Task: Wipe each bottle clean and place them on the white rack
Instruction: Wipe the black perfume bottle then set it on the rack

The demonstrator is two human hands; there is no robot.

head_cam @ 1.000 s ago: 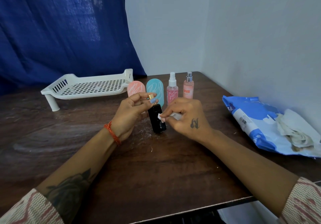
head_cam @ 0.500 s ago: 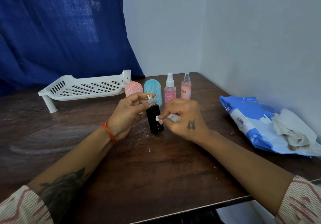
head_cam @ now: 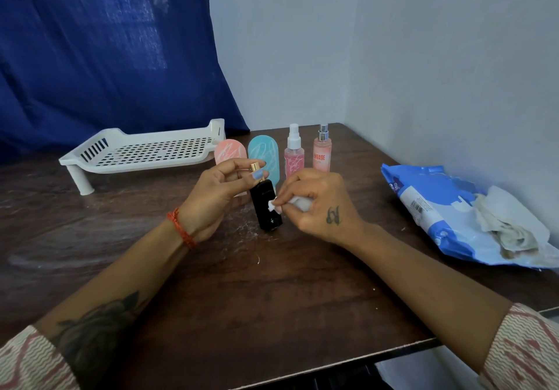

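Support surface: dark brown wooden table [head_cam: 272, 293], grain visible, set into a room corner. White specks and faint smears on the top near the middle.

On it, far left: white plastic rack [head_cam: 145, 152], perforated deck, standing on short legs. In a row to its right, all upright: pink rounded bottle [head_cam: 228, 152], partly hidden; teal rounded bottle [head_cam: 263, 155]; pink spray bottle [head_cam: 293, 155] with white pump; peach spray bottle [head_cam: 322, 150] with silver pump. Nearer, a black bottle [head_cam: 266, 208] with a gold top, base at the tabletop.

Right edge: blue-and-white wipes packet [head_cam: 429, 208] lying flat, crumpled used wipes [head_cam: 508, 223] on top of it.
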